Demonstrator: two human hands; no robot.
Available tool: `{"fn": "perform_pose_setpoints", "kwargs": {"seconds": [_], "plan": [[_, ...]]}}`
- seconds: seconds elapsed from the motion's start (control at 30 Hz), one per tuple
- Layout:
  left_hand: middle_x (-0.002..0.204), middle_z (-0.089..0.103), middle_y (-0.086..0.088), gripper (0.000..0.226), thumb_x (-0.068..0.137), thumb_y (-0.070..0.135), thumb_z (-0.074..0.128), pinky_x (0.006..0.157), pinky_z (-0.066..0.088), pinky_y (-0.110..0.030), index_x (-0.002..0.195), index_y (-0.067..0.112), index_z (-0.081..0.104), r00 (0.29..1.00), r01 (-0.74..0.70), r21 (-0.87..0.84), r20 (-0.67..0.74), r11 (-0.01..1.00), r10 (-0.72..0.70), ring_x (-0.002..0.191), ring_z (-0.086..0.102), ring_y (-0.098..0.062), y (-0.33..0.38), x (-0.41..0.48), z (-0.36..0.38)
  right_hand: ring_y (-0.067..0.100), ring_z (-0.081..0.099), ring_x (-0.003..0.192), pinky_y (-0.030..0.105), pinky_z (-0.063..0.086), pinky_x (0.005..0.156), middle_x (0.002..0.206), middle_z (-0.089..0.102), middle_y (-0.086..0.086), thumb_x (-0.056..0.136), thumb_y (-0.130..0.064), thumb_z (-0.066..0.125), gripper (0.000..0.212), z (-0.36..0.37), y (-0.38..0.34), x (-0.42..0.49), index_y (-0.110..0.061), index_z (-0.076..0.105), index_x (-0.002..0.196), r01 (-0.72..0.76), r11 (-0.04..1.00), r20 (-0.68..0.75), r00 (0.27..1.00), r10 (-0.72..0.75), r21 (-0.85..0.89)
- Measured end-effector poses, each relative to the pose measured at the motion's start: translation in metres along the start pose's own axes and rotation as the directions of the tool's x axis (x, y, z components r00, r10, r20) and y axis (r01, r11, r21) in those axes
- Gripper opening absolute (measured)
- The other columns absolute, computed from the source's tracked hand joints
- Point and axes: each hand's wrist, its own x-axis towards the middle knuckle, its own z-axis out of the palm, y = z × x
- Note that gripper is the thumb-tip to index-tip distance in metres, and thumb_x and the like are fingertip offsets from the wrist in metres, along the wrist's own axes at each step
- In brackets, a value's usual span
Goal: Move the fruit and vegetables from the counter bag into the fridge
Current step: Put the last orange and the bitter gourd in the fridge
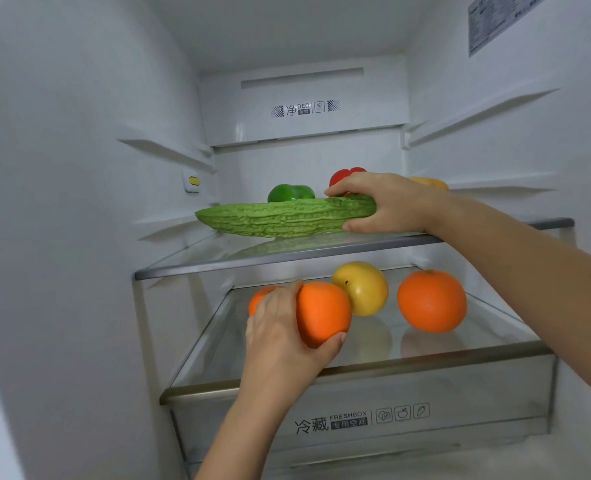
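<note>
Orange peel shows only in part at 9 o'clock on the lower glass shelf (425, 363), where one orange (261, 296) is mostly hidden behind the left hand (282, 341). On the upper glass shelf (252, 259), the bitter gourd (287, 218) cuts off the base of the green pepper (290, 192). The right hand (391, 206) and its wrist largely cover the red pepper (346, 176) and the yellow pepper (429, 182).

Upper shelf contents: one gourd, three peppers. Lower shelf space: three oranges, one yellow fruit (361, 288).

The left hand curls its fingers and thumb around the second orange (323, 313); whether this orange touches the glass cannot be told. The yellow fruit is at its 2 o'clock and the third orange (432, 301) at its 3 o'clock. The right hand grips the gourd's 3 o'clock end.

The contents of the drawer (460, 393) cannot be made out.
</note>
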Motion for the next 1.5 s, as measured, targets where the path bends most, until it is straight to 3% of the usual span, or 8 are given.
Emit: {"fn": "perform_pose_setpoints", "kwargs": {"seconds": [0.23, 0.53, 0.77, 0.97, 1.13, 1.3, 1.4, 1.5], "plan": [[0.128, 0.048, 0.001, 0.087, 0.060, 0.046, 0.078, 0.101, 0.034, -0.042, 0.134, 0.020, 0.039, 0.999, 0.011, -0.025, 0.036, 1.000, -0.010, 0.121, 0.042, -0.020, 0.000, -0.001, -0.001, 0.015, 0.043, 0.119, 0.009, 0.023, 0.083, 0.131, 0.050, 0.003, 0.081, -0.018, 0.066, 0.054, 0.001, 0.000, -0.001, -0.017, 0.046, 0.131, -0.007, 1.000, -0.014, 1.000, 0.007, -0.004], [0.137, 0.042, 0.002, 0.092, 0.063, 0.045, 0.077, 0.106, 0.030, -0.041, 0.139, 0.025, 0.030, 0.998, 0.013, -0.062, 0.054, 0.998, -0.009, 0.129, 0.034, -0.018, -0.001, -0.002, -0.001, 0.012, 0.042, 0.117, 0.008, 0.023, 0.082, 0.131, 0.049, 0.000, 0.082, -0.022, 0.066, 0.053, 0.000, 0.002, -0.002, -0.019, 0.046, 0.131, -0.026, 1.000, -0.010, 1.000, 0.026, 0.006], [0.140, 0.039, 0.003, 0.096, 0.063, 0.049, 0.075, 0.107, 0.028, -0.041, 0.141, 0.025, 0.025, 0.999, -0.008, -0.045, 0.045, 0.999, 0.010, 0.131, 0.032, -0.017, -0.001, -0.004, -0.002, 0.009, 0.049, 0.103, 0.016, 0.032, 0.083, 0.110, 0.054, -0.007, 0.081, -0.029, 0.067, 0.043, -0.004, 0.000, -0.003, -0.023, 0.055, 0.121, -0.084, 0.991, -0.081, 0.992, 0.093, 0.101], [0.139, 0.041, -0.001, 0.094, 0.065, 0.049, 0.074, 0.104, 0.030, -0.047, 0.141, 0.022, 0.027, 0.999, -0.029, -0.021, 0.031, 0.999, 0.030, 0.130, 0.033, -0.020, 0.000, -0.008, -0.009, 0.005, 0.046, 0.092, -0.006, 0.027, 0.070, 0.101, 0.054, -0.007, 0.084, -0.027, 0.063, 0.034, -0.006, -0.024, -0.022, -0.016, 0.059, 0.116, -0.094, 0.991, -0.244, 0.963, 0.114, 0.090], [0.134, 0.048, -0.006, 0.086, 0.064, 0.054, 0.067, 0.097, 0.036, -0.056, 0.135, 0.014, 0.039, 0.997, -0.075, 0.035, -0.033, 0.997, 0.076, 0.127, 0.040, -0.029, 0.003, -0.020, -0.013, 0.018, 0.053, 0.104, 0.020, 0.035, 0.087, 0.113, 0.061, 0.004, 0.085, -0.025, 0.062, 0.034, 0.000, -0.051, -0.049, -0.013, 0.060, 0.117, -0.094, 0.995, -0.365, 0.925, 0.101, 0.036], [0.135, 0.048, -0.003, 0.072, 0.072, 0.051, 0.058, 0.099, 0.032, -0.060, 0.132, 0.016, 0.040, 0.989, -0.115, 0.050, -0.088, 0.992, 0.119, 0.129, 0.038, -0.030, 0.008, -0.041, -0.019, 0.023, 0.053, 0.107, 0.034, 0.038, 0.093, 0.114, 0.061, 0.006, 0.080, -0.033, 0.053, 0.041, 0.014, -0.084, -0.081, -0.012, 0.061, 0.115, -0.120, 0.992, -0.484, 0.871, 0.083, -0.046], [0.133, 0.051, -0.006, 0.064, 0.077, 0.051, 0.046, 0.100, 0.030, -0.059, 0.129, 0.013, 0.045, 0.980, -0.157, 0.073, -0.112, 0.985, 0.165, 0.127, 0.040, -0.033, 0.008, -0.057, -0.027, 0.028, 0.057, 0.105, 0.047, 0.045, 0.089, 0.112, 0.064, 0.009, 0.079, -0.034, 0.048, 0.043, 0.027, -0.102, -0.101, -0.009, 0.063, 0.111, -0.139, 0.984, -0.518, 0.853, 0.062, -0.110], [0.130, 0.053, -0.009, 0.056, 0.081, 0.045, 0.045, 0.100, 0.032, -0.051, 0.126, 0.011, 0.050, 0.967, -0.189, 0.088, -0.159, 0.978, 0.201, 0.126, 0.040, -0.032, 0.008, -0.076, -0.034, 0.031, 0.061, 0.096, 0.048, 0.047, 0.082, 0.106, 0.066, 0.009, 0.079, -0.032, 0.048, 0.041, 0.042, -0.120, -0.123, -0.008, 0.064, 0.107, -0.181, 0.971, -0.510, 0.857, 0.078, -0.155]]}}
